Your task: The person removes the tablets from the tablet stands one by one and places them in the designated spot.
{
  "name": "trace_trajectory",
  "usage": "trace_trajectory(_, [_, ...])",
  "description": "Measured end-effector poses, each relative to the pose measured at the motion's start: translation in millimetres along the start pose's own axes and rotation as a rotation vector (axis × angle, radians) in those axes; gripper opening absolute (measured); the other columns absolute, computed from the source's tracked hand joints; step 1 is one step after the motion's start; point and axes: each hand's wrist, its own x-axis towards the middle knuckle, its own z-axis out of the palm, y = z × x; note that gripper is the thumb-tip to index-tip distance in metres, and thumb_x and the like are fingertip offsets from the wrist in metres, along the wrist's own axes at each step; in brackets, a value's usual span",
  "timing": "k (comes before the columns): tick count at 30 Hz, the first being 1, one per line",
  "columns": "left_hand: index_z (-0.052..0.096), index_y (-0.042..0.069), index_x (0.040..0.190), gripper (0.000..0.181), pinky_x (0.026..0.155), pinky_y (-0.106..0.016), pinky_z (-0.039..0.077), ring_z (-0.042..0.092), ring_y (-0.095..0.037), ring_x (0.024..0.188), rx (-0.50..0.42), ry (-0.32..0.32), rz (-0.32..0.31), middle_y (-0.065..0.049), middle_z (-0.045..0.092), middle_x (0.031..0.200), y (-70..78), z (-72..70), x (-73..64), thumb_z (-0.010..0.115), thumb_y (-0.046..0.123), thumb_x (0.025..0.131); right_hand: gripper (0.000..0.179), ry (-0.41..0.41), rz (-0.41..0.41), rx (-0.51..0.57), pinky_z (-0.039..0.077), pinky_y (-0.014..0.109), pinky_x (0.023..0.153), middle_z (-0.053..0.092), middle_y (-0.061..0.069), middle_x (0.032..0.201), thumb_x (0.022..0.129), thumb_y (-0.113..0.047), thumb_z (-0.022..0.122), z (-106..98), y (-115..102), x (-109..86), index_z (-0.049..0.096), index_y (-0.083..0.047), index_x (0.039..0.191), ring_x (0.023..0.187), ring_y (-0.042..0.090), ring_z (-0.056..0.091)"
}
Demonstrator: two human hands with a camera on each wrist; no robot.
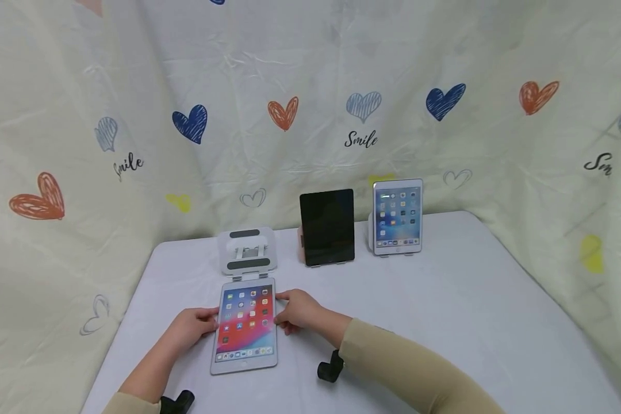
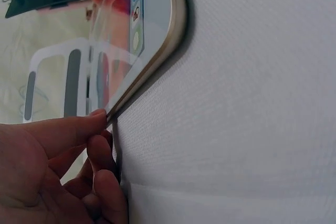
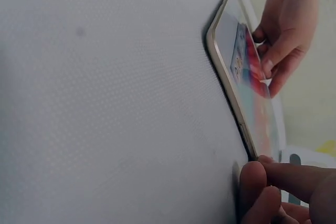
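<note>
A white tablet [image 1: 245, 325] with its screen lit lies face up on the table, just in front of a white folding stand [image 1: 248, 251] with grey pads. My left hand [image 1: 190, 328] grips its left edge; in the left wrist view the thumb and fingers [image 2: 97, 150] meet at the tablet's rim. At the opposite edge my right hand [image 1: 297, 310] pinches the tablet between thumb and fingers. The right wrist view shows fingertips [image 3: 253, 177] at the side rim, with the left hand [image 3: 289, 35] across the tablet. The undersides of the fingers are partly hidden.
Behind, a dark-screened tablet [image 1: 328, 227] leans upright on a pinkish stand. To its right another white tablet [image 1: 397, 217] with a lit screen stands on a light stand. A white cloth covers the table [image 1: 445, 322]; a heart-printed curtain [image 1: 310, 69] hangs behind it.
</note>
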Motion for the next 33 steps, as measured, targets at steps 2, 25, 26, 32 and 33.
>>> trace_trajectory(2, [0.061,0.006,0.136,0.045,0.084,-0.041,0.052,0.052,-0.032,0.109,-0.003,0.0,-0.019,-0.013,0.065,0.111,-0.7,-0.5,-1.0,0.069,0.018,0.092,0.061,0.003,-0.002,-0.027,0.049,0.023,0.051,0.063,0.008,0.064,0.084,-0.016,0.08,-0.2,1.4,2.2,0.057,-0.015,0.141,0.049,0.019,0.061])
trace_trajectory(25, [0.061,0.004,0.134,0.043,0.063,-0.03,0.048,0.055,-0.022,0.074,-0.064,0.035,-0.018,-0.009,0.065,0.097,-1.0,2.9,-0.5,0.067,0.017,0.094,0.062,0.012,-0.02,-0.135,0.046,0.024,0.049,0.06,0.007,0.062,0.083,-0.025,0.081,-4.2,6.6,3.1,0.058,-0.023,0.14,0.047,0.019,0.056])
trace_trajectory(26, [0.061,0.004,0.134,0.043,0.063,-0.03,0.049,0.055,-0.022,0.075,-0.068,0.035,-0.018,-0.009,0.065,0.096,-0.6,3.2,-0.4,0.066,0.018,0.094,0.062,0.013,-0.018,-0.139,0.046,0.024,0.049,0.06,0.007,0.063,0.083,-0.026,0.081,-4.2,6.6,3.4,0.058,-0.023,0.141,0.047,0.019,0.056])
trace_trajectory(32, [0.062,0.001,0.13,0.044,0.065,-0.028,0.05,0.057,-0.021,0.079,-0.094,0.053,-0.055,-0.01,0.064,0.093,2.9,1.5,-1.3,0.061,0.031,0.098,0.06,0.031,-0.041,-0.136,0.047,0.026,0.05,0.06,0.006,0.065,0.083,-0.027,0.081,-6.7,6.8,1.1,0.059,-0.021,0.138,0.048,0.019,0.055])
trace_trajectory(33, [0.062,0.001,0.13,0.045,0.065,-0.028,0.05,0.058,-0.021,0.08,-0.094,0.059,-0.059,-0.009,0.064,0.095,3.7,1.0,-2.2,0.061,0.033,0.098,0.059,0.034,-0.046,-0.132,0.047,0.026,0.051,0.06,0.006,0.066,0.083,-0.027,0.081,-7.5,7.2,0.7,0.06,-0.021,0.138,0.049,0.019,0.055])
